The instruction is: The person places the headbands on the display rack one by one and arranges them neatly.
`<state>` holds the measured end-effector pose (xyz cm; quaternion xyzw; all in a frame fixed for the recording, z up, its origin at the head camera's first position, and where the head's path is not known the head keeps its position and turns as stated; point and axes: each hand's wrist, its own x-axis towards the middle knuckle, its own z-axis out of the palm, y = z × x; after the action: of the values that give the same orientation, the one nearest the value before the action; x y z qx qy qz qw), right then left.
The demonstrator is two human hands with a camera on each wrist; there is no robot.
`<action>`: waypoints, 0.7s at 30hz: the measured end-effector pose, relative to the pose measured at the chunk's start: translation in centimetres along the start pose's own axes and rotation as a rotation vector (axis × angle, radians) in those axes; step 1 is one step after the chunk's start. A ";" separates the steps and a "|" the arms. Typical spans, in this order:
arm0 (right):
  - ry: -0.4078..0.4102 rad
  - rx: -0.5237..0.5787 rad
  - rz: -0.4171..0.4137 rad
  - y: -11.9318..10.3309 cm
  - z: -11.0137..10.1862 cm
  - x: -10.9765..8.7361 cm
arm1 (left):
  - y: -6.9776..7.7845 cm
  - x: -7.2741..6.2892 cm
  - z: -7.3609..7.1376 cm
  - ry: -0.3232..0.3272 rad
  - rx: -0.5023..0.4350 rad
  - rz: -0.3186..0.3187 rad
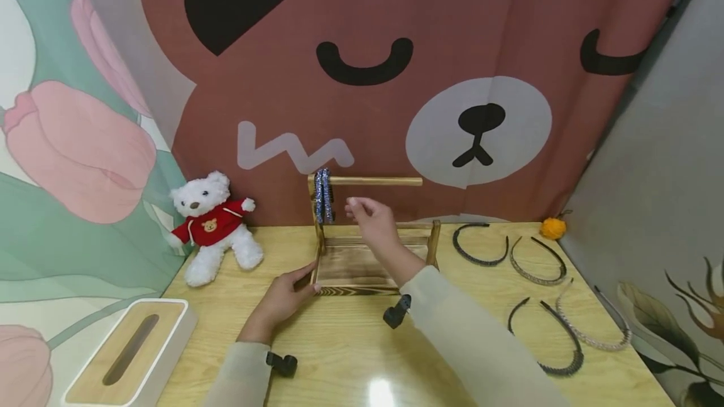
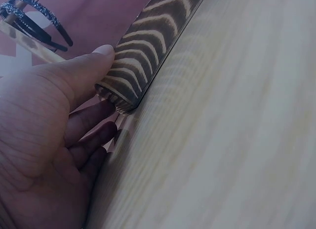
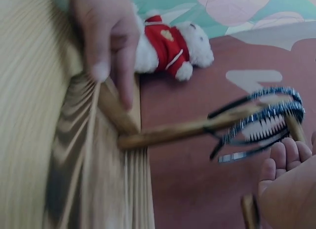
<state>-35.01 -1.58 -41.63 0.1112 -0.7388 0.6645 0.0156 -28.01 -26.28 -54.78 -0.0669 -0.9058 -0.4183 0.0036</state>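
Observation:
A wooden rack [image 1: 362, 262] with a raised horizontal rod [image 1: 384, 181] stands on the table. Two glittery blue headbands [image 1: 323, 196] hang side by side at the rod's left end; their toothed inner side shows on the headbands [image 3: 266, 120] in the right wrist view. My left hand [image 1: 285, 297] grips the rack's front left corner, the thumb against the dark-striped front board [image 2: 143, 46] in the left wrist view. Just right of the headbands, below the rod, my right hand [image 1: 376, 228] is raised with loosely bent fingers and holds nothing visible.
Several headbands, among them a dark one [image 1: 481, 262] and a light braided one [image 1: 599, 344], lie on the table's right side. An orange pompom-like thing [image 1: 553, 228] sits behind them. At left are a white teddy bear [image 1: 217, 231] and a tissue box [image 1: 178, 331].

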 end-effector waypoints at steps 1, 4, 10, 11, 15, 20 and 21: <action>0.001 -0.008 -0.006 0.4 -0.8 -0.5 | 0.0 0.0 0.0 -0.001 0.001 0.002; -0.011 -0.067 -0.027 1.5 -3.3 -2.2 | 0.2 0.0 -0.1 -0.001 -0.005 -0.001; -0.069 -0.335 -0.127 3.6 -8.6 -6.4 | 0.1 0.0 0.2 -0.001 -0.006 0.001; -0.083 -0.368 -0.144 3.8 -9.6 -7.1 | 0.1 0.0 0.3 0.001 -0.007 0.004; -0.129 -0.486 -0.189 4.5 -13.1 -9.6 | 0.2 0.0 0.3 0.002 -0.012 0.008; -0.202 -0.625 -0.247 5.3 -16.9 -11.8 | 0.3 0.0 0.0 0.002 0.000 -0.007; -0.216 -0.648 -0.244 5.5 -17.6 -12.2 | 0.3 0.0 0.0 0.001 0.002 -0.009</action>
<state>-26.34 18.01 -47.05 0.2575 -0.8896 0.3736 0.0512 -27.95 -26.11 -54.57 -0.0626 -0.9066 -0.4174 0.0020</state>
